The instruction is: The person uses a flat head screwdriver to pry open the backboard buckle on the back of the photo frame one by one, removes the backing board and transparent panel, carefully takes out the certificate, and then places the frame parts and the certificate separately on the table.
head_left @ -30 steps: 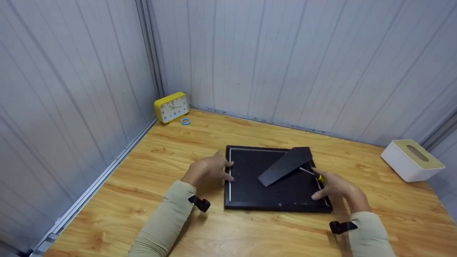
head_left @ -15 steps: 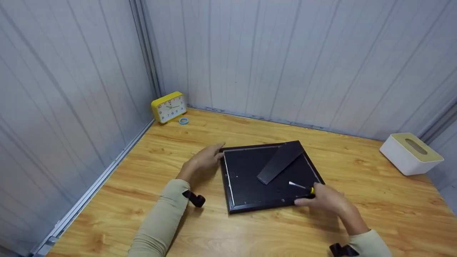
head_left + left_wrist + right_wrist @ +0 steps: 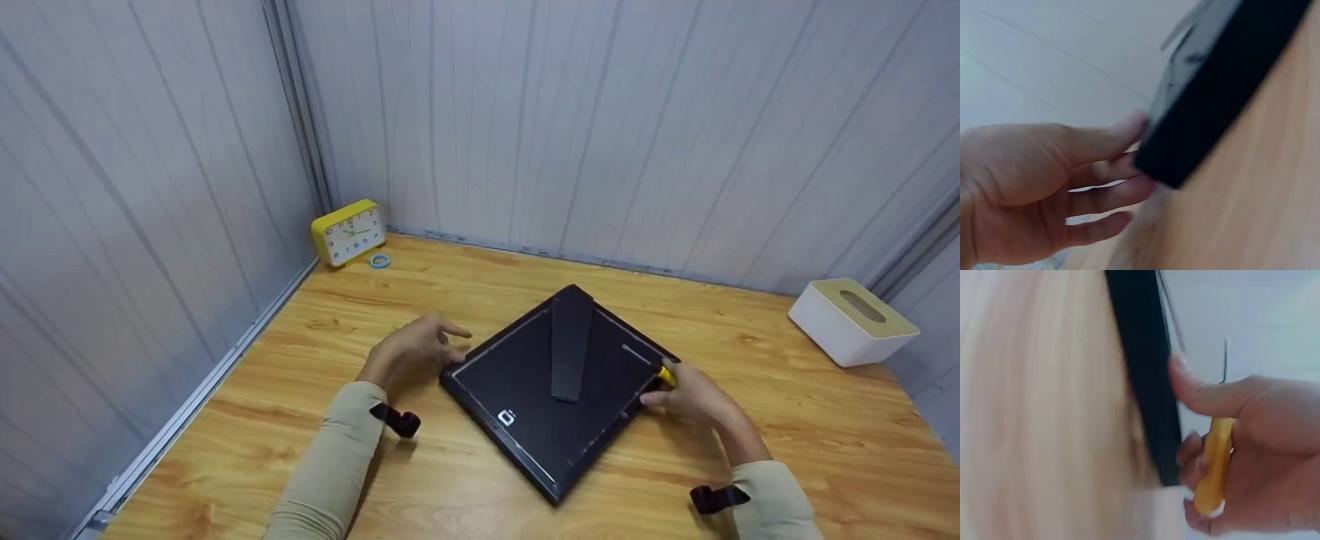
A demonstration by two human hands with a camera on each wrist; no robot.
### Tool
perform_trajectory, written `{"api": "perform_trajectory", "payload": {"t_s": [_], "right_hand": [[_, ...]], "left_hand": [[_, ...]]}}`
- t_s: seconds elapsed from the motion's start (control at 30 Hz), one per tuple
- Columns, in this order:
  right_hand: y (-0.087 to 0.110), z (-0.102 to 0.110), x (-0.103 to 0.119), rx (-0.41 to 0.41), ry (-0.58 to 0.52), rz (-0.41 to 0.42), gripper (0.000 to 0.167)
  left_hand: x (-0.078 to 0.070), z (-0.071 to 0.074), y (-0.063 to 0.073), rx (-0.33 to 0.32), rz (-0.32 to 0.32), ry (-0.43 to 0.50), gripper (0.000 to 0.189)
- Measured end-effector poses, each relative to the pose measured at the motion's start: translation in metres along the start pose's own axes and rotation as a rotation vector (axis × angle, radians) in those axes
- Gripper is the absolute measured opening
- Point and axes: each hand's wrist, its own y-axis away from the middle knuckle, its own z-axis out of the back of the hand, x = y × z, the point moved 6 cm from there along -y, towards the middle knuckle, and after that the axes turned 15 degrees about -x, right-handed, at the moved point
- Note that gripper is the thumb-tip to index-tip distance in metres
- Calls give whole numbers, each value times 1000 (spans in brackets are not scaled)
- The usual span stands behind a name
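Observation:
A black picture frame (image 3: 517,379) lies back side up on the table, turned so one corner points toward me. Its black stand leg (image 3: 571,349) runs across the backing from the far corner. My right hand (image 3: 694,396) is at the frame's right corner, fingers curled round the yellow handle of a screwdriver (image 3: 1216,467); the shaft points away over the backing. In the right wrist view, that thumb lies along the frame's edge. At the left corner is my left hand (image 3: 415,346), its fingers loosely extended. Its thumb and fingertips are right at that corner in the left wrist view.
A yellow alarm clock (image 3: 349,234) stands in the back left corner, with a blue ring (image 3: 380,261) in front of it. To the far right sits a white tissue box (image 3: 855,322) with a tan lid. Panelled walls (image 3: 480,135) border the wooden table (image 3: 300,450).
The frame has turned clockwise, from square-on to cornerwise, and its stand leg has swung with it. The left hand has shifted slightly left; the right hand keeps the screwdriver throughout.

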Motion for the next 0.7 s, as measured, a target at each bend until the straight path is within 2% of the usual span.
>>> {"api": "perform_trajectory", "payload": {"t_s": [0.07,0.17,0.27,0.37,0.4,0.47,0.57,0.7], "right_hand": [[-1,-2,-1,11,-44,17,99],[1,-5,2,22,-109,67,104],[2,-10,6,50,-125,103,117],[1,-13,6,81,-109,137,124],[-1,-13,5,93,-113,149,124],[-6,-12,1,119,-138,162,123],[-13,-10,-6,154,-161,172,122],[-21,-6,-11,156,-141,179,122]], "left_hand": [[1,-4,5,81,34,57,70],[-4,-15,10,196,11,73,97],[-13,-29,11,299,-99,1,114],[-20,-42,11,382,-186,-60,122],[-22,-46,12,398,-212,-92,125],[-24,-52,12,407,-216,-140,127],[-28,-57,14,384,-218,-238,131],[-31,-61,16,356,-220,-331,133]]}}
